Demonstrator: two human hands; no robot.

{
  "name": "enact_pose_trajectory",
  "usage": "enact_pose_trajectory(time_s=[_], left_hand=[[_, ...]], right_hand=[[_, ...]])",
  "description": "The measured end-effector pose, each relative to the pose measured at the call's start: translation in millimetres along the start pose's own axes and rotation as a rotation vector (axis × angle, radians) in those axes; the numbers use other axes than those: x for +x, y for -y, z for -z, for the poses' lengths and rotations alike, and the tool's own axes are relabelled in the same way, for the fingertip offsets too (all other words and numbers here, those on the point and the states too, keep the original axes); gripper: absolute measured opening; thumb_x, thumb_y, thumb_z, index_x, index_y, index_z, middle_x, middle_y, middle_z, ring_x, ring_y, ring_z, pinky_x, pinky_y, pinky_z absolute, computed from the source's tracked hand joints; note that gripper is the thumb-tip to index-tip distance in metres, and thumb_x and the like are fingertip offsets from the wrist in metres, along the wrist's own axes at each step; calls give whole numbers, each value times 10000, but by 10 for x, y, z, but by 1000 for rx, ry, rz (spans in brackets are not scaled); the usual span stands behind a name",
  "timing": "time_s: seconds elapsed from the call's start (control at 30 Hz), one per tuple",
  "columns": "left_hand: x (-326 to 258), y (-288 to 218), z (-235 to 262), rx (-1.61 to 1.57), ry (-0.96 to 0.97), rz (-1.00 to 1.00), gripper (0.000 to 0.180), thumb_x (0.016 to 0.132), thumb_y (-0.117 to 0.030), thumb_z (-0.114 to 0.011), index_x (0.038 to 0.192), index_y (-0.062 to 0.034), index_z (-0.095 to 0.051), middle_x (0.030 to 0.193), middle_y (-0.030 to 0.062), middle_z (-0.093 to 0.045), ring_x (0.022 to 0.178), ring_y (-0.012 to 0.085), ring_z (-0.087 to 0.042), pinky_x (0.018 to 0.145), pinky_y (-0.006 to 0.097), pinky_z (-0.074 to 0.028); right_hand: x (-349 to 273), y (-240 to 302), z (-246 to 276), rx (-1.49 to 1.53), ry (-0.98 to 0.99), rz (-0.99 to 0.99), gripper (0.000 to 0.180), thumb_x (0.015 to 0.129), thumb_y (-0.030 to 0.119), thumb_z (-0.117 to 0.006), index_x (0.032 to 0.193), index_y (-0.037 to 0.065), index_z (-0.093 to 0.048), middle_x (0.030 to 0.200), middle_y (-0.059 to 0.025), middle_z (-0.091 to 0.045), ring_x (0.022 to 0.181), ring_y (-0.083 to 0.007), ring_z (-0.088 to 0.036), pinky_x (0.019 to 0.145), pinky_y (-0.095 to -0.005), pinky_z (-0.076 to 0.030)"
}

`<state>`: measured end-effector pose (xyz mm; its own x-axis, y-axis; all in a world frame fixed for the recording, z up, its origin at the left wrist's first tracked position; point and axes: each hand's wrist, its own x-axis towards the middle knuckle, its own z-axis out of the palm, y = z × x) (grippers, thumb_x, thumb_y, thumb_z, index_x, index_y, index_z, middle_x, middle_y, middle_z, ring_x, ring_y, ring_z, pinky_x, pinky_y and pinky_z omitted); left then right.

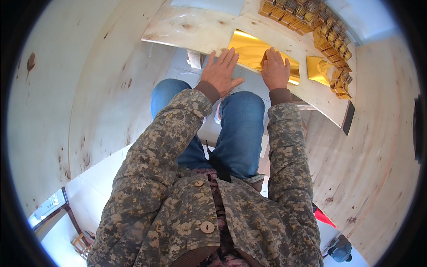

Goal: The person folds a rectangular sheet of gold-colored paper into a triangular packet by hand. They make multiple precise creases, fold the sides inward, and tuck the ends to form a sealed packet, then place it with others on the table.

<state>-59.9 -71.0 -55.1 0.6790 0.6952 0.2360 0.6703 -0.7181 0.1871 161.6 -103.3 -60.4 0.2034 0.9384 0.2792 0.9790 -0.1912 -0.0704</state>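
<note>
A shiny gold foil sheet (249,50) lies on the wooden bench, close to its near edge. My left hand (221,72) is open at the sheet's left end, palm down, with its thumb stretched out to the right and its fingertips by the foil. On the right part of the sheet, my right hand (275,70) has its fingers bent and close together, gripping the foil where it rises in a fold. The underside of that grip is hidden. Right of this hand lies another gold piece (316,70), partly creased.
Rows of gold folded bundles with dark banded ends (330,38) line the bench's far right side. The wooden bench (178,27) ends just before my knees. Large wooden panels (111,80) stand on the left and right (378,133). Blue-jeaned legs (242,133) are below my arms.
</note>
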Motion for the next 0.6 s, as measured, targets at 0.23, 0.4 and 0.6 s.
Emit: enact_pose_trajectory(time_s=[0.23,0.4,0.6], left_hand=[[502,-11,56,-95,-136,-103,575,1002,-407,-524,1463,-65,-488,1543,116,-454,1457,258,-367,1220,498,-193],[892,36,-152,20,22,-169,545,1035,-378,-442,1508,-106,-438,1592,86,-393,1471,246,-340,1217,464,-218],[868,128,-266,30,55,-169,550,1047,-377,-399,1538,-128,-396,1621,72,-346,1482,236,-317,1209,463,-235]], right_hand=[[7,-2,18,15,-2,-1,394,956,191,-567,1335,90,-585,1462,-89,-558,1371,-272,-498,1150,-538,-305],[-14,4,7,23,-7,-3,420,960,186,-557,1372,105,-561,1472,-83,-549,1384,-255,-486,1152,-531,-310],[-3,31,80,71,22,-34,425,979,184,-542,1392,85,-540,1488,-108,-527,1399,-285,-462,1150,-518,-317]])
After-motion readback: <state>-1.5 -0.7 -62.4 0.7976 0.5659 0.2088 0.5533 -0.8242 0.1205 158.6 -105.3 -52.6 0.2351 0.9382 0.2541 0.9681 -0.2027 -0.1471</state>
